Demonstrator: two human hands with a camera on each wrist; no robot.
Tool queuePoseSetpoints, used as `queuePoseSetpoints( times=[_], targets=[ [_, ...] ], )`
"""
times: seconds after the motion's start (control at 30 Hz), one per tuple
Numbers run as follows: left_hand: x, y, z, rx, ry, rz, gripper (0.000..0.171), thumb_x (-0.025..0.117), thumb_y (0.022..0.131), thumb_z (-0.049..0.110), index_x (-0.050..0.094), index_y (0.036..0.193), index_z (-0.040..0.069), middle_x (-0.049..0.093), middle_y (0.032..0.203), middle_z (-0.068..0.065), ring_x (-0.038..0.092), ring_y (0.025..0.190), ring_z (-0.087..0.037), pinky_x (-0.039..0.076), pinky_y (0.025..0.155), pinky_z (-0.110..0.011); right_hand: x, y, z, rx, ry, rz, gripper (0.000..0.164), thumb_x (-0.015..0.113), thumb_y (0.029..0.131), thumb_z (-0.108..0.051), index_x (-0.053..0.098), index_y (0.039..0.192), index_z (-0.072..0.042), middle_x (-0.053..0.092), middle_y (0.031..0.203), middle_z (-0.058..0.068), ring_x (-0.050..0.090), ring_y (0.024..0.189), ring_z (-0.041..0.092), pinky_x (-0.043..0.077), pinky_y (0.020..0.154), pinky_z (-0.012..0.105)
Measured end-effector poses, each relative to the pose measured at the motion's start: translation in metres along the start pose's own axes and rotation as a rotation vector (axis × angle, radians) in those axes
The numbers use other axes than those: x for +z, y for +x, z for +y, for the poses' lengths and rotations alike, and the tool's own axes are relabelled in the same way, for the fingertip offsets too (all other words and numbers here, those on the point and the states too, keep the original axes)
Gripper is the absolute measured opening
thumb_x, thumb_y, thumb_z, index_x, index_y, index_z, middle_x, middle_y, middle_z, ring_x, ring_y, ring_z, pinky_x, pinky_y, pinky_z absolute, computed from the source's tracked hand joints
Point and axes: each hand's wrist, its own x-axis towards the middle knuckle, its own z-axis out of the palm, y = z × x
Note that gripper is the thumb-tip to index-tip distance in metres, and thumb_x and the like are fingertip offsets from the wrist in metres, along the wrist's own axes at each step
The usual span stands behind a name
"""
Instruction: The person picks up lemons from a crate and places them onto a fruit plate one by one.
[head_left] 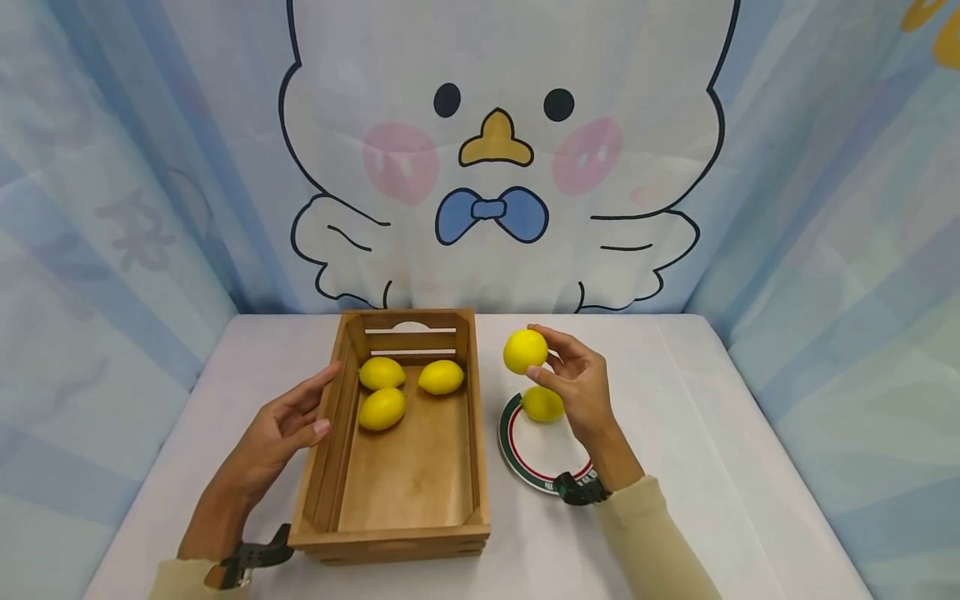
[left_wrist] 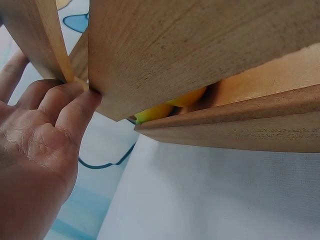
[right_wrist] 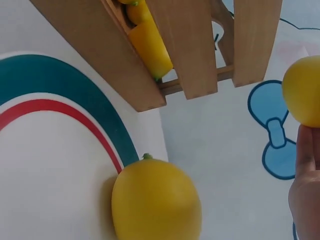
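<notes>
My right hand (head_left: 581, 383) pinches a yellow lemon (head_left: 525, 352) between thumb and fingers, raised over the far side of the plate. Below it, another lemon (head_left: 542, 404) lies on the round white plate (head_left: 536, 450), which has a green and red rim. Left of the plate stands a slatted wooden crate (head_left: 482, 433). Three lemons lie at its far end: two close together on the left (head_left: 382, 373) and one on the right (head_left: 441, 377). My left hand (head_left: 281, 429) rests against the crate's left side, with fingertips at the gap between slats (left_wrist: 75, 102).
A white cloth (head_left: 697, 467) covers the table. Behind it hangs a curtain (head_left: 495, 275) with a cartoon bird, and striped curtains (head_left: 862, 350) close off both sides. The crate's walls rise around its lemons, and its far end has a cut-out handle (head_left: 411, 327).
</notes>
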Motion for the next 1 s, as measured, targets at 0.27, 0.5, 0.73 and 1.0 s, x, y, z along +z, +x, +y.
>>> queuePoseSetpoints(
  times=[0.27, 0.5, 0.73, 1.0],
  targets=[
    [0.0, 0.001, 0.001, 0.003, -0.006, 0.003, 0.07, 0.057, 0.107, 0.001, 0.03, 0.169, 0.017, 0.02, 0.179, -0.008, 0.032, 0.152, 0.009, 0.04, 0.113, -0.009, -0.008, -0.005, 0.002, 0.022, -0.025, 0.023, 0.056, 0.079, 0.09, 0.008, 0.062, 0.143, 0.004, 0.063, 0.149, 0.017, 0.064, 0.134, 0.024, 0.049, 0.116, 0.029],
    [-0.001, 0.002, 0.001, -0.008, 0.003, 0.004, 0.069, 0.057, 0.107, 0.003, 0.031, 0.169, 0.019, 0.02, 0.179, -0.008, 0.031, 0.153, 0.007, 0.04, 0.113, -0.008, -0.014, -0.009, 0.005, 0.041, -0.034, 0.035, 0.057, 0.08, 0.089, 0.008, 0.062, 0.143, 0.004, 0.062, 0.149, 0.018, 0.065, 0.132, 0.024, 0.05, 0.116, 0.029],
    [-0.001, 0.002, 0.002, -0.016, 0.012, 0.008, 0.07, 0.058, 0.107, 0.004, 0.031, 0.169, 0.02, 0.02, 0.179, -0.008, 0.032, 0.153, 0.006, 0.04, 0.112, -0.008, -0.022, -0.015, 0.008, 0.035, -0.077, 0.036, 0.057, 0.081, 0.089, 0.005, 0.061, 0.143, 0.003, 0.062, 0.151, 0.017, 0.063, 0.136, 0.022, 0.048, 0.117, 0.028],
    [-0.001, 0.001, 0.0, -0.006, -0.008, -0.001, 0.07, 0.057, 0.107, 0.003, 0.03, 0.17, 0.02, 0.019, 0.18, -0.008, 0.031, 0.154, 0.007, 0.039, 0.113, -0.008, -0.029, -0.022, 0.01, 0.02, -0.101, 0.058, 0.057, 0.081, 0.088, 0.009, 0.062, 0.141, 0.007, 0.063, 0.148, 0.019, 0.063, 0.134, 0.021, 0.049, 0.116, 0.029]
  ],
)
